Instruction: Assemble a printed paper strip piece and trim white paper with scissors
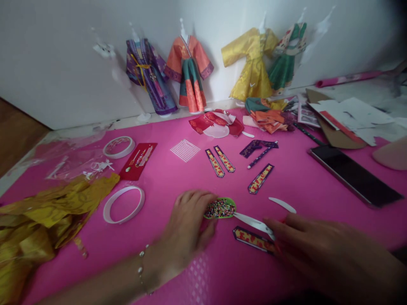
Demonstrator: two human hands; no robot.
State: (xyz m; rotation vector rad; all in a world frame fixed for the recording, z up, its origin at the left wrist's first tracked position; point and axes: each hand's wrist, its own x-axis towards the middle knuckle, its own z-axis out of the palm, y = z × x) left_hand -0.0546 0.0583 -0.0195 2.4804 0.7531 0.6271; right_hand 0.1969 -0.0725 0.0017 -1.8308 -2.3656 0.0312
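My left hand [189, 222] grips the left side of a small green dish [235, 205], fingers over its far edge and thumb at the near side. Many tiny multicoloured beads [220, 208] fill the dish. In my right hand [321, 245] is a pair of scissors [252, 222] with pale blades and a reddish handle mostly hidden by the fingers. The blade tip reaches the dish's right edge; whether it touches the beads I cannot tell. Just below the blades lies a yellow-and-red patterned strip [252, 239] with a dark border, its right end hidden near my right hand.
Further patterned strips [219, 162], a purple collar-like piece [254, 147] and a white curved piece [282, 205] lie on the pink mat [159, 237]. A phone [354, 173] is at right. White tape rings [123, 205] and yellow fabric [47, 224] lie left. Dressed doll forms [189, 72] stand behind.
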